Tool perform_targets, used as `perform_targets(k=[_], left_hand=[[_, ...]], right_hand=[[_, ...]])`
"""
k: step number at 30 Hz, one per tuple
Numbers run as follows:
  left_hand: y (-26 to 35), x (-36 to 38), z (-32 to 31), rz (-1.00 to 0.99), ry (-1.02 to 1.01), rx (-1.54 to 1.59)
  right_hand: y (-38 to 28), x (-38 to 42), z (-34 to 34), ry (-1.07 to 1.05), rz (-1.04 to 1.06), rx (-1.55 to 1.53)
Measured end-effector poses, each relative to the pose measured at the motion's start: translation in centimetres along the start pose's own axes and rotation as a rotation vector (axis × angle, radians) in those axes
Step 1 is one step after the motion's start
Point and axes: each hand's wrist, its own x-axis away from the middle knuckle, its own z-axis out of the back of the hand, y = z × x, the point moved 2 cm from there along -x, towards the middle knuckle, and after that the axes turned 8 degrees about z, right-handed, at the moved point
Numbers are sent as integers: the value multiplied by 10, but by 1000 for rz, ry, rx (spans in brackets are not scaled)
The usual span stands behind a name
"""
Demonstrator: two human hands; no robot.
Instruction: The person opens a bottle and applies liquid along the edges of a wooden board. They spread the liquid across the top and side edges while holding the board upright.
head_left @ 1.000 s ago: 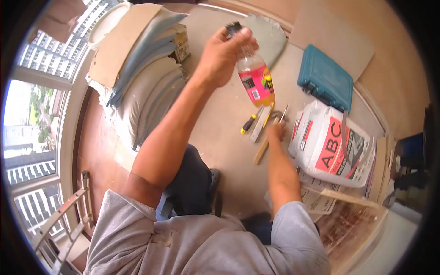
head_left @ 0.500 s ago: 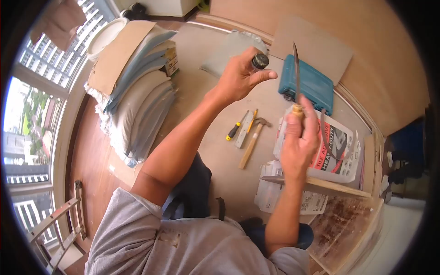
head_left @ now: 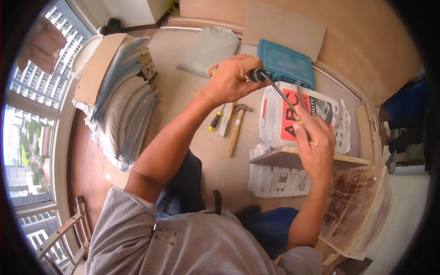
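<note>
My left hand point(head_left: 233, 79) is wrapped round a small bottle point(head_left: 214, 70) with a red and yellow label. The bottle's black top point(head_left: 257, 74) points right, out past my thumb. My right hand point(head_left: 316, 142) grips the wooden handle of a slim, pointed metal blade point(head_left: 284, 95). The blade slants up to the left, its tip right at the black top. Below my hands on the floor lie a claw hammer point(head_left: 236, 133), a yellow-and-black screwdriver point(head_left: 215, 121) and a flat metal strip point(head_left: 225, 120).
A teal case point(head_left: 286, 62) lies ahead, with a tile adhesive bag point(head_left: 277, 114) nearer me. A wooden board point(head_left: 279, 158) stands right, beside a stained panel point(head_left: 350, 197). Stacked bags point(head_left: 123, 110) rise at left, near a ladder point(head_left: 64, 236) and windows. Another grey bag point(head_left: 206, 50) lies ahead.
The blade has swung from upright to slanting left, and its tip has come to the bottle's black top. My left hand has turned the bottle sideways. The view has shifted right.
</note>
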Motion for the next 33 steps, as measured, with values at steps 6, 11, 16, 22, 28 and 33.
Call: perform_targets(k=[6, 11, 16, 22, 28, 33], left_hand=[[-8, 9, -24, 217, -107, -2], [9, -1, -23, -171, 49, -121], [-13, -5, 0, 195, -15, 163], [8, 1, -5, 185, -102, 55], [9, 1, -1, 205, -63, -7], [3, 2, 1, 180, 1, -180]], right_hand=[[-4, 13, 20, -154, -23, 220], [21, 25, 5, -219, -78, 183], [15, 21, 37, 59, -50, 48], [1, 18, 18, 75, 73, 140], [5, 17, 2, 68, 68, 79], [10, 17, -5, 45, 157, 128]])
